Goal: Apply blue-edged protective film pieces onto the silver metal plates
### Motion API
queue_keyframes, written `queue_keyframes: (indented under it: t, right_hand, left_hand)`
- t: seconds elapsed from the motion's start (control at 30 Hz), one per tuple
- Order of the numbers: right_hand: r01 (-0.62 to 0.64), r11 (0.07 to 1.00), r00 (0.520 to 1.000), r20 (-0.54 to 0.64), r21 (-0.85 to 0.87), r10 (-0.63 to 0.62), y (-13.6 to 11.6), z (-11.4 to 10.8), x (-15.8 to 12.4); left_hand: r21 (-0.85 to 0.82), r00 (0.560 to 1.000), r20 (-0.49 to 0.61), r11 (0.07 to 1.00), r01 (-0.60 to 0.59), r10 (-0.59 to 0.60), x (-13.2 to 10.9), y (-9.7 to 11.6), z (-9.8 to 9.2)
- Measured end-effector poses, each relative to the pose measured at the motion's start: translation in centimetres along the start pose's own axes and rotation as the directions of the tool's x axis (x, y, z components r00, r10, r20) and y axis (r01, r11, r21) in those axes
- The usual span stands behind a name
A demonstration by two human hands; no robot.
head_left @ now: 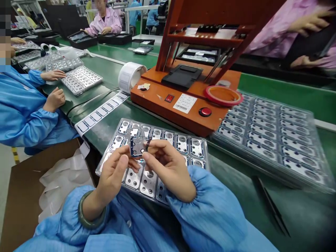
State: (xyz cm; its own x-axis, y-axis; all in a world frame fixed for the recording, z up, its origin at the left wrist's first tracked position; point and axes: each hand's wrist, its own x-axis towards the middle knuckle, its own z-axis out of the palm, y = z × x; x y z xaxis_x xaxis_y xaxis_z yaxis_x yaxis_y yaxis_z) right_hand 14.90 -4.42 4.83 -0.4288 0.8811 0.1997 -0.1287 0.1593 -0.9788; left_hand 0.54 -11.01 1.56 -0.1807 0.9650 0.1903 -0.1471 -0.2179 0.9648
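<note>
Your left grip and right grip pinched a metal part over a tray on the green desk, an orange press beside it, co-workers beyond.

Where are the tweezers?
Head view, lower right: the black tweezers lie on the green bench mat, right of the right hand, below the plastic-wrapped tray.

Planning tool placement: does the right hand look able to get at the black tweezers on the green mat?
Probably yes: the tweezers lie on the green mat beside the right hand, with nothing between them, though its fingers now pinch a small metal part.
</note>
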Motion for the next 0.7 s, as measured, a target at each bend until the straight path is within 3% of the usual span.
queue_keyframes:
  t: [0.23, 0.7]
  right_hand:
    - [0.101, 0.983, 0.995, 0.006, -0.151, -0.101, 1.2, -1.4, -0.1]
    - [0.186, 0.932, 0.982, 0.019, -0.312, -0.19, 2.0, -2.0, 0.0]
  left_hand:
    - [0.031, 0.999, -0.022, 0.999, -0.026, 0.027, 0.2, -0.5, 2.0]
    - [0.193, 0.969, -0.248, 0.98, 0.044, 0.005, 1.3, 0.5, 3.9]
